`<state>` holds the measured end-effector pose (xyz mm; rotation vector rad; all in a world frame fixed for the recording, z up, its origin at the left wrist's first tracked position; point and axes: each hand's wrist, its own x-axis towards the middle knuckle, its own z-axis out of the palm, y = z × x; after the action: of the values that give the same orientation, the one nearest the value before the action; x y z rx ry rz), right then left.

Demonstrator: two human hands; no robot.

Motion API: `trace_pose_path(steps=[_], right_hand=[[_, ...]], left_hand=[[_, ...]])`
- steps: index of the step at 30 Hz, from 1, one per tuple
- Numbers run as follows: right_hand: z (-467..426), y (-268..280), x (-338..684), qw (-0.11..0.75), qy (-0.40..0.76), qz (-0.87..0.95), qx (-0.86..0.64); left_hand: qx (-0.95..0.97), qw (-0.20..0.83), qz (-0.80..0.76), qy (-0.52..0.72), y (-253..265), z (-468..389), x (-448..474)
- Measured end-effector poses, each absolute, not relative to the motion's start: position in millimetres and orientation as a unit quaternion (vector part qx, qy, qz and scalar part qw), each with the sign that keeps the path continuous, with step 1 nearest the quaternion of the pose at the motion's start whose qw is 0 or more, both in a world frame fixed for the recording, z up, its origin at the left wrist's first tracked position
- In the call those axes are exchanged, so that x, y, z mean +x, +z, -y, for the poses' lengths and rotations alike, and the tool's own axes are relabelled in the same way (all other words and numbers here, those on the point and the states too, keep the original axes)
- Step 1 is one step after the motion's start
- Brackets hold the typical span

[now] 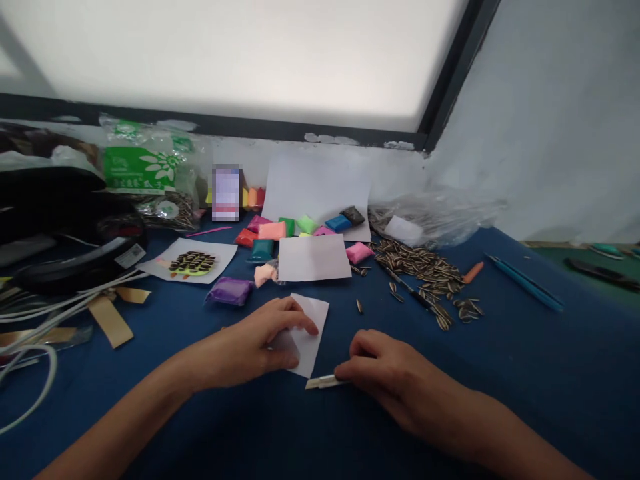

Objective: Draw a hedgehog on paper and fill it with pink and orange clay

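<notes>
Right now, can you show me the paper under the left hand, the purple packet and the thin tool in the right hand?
Paper (307, 345): head view, on its bare white surface.
Purple packet (229, 291): head view, middle of its upper face.
Thin tool (328, 381): head view, on its white part.

The left hand (265, 340) spreads its fingers over a small white paper (307, 347), and the right hand (395, 380) pinches a slim white-and-beige object (325, 381). Beyond them, striped sunflower seeds (423, 265) lie on the blue table (295, 433).
</notes>
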<state>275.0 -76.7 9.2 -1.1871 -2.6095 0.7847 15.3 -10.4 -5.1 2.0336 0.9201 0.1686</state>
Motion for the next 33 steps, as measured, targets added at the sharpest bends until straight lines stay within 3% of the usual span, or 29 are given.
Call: trace_pose_path(steps=[6,11,16,25,28,31,33], right_hand=[[67.7,8.2,292.7,0.144,0.201,0.830,-0.500],[63.3,3.6,289.3,0.000,0.078,0.767,-0.637],[64.2,10.2,282.3,-0.120,-0.007,0.715,-0.689],[62.5,8.2,292.2,-0.108,-0.058,0.707,-0.696],[63.8,6.9,292.2,-0.048,-0.065,0.731,-0.678],[67.0,6.1,289.1,0.129,0.004,0.778,-0.615],[70.4,5.9,284.2,0.240,0.118,0.783,-0.561]], left_hand=[[0.783,0.457,-0.393,0.156,-9.7,9.6,18.3],[0.767,0.326,-0.498,0.238,-16.6,7.0,24.8],[0.775,0.233,-0.553,0.198,-17.3,9.2,24.1],[0.735,0.323,-0.556,0.215,-17.9,15.0,39.3],[0.707,0.407,-0.531,0.230,-17.7,13.3,38.3],[0.677,0.501,-0.480,0.245,-12.4,13.8,39.3],[0.659,0.554,-0.446,0.243,-7.9,16.7,42.9]])
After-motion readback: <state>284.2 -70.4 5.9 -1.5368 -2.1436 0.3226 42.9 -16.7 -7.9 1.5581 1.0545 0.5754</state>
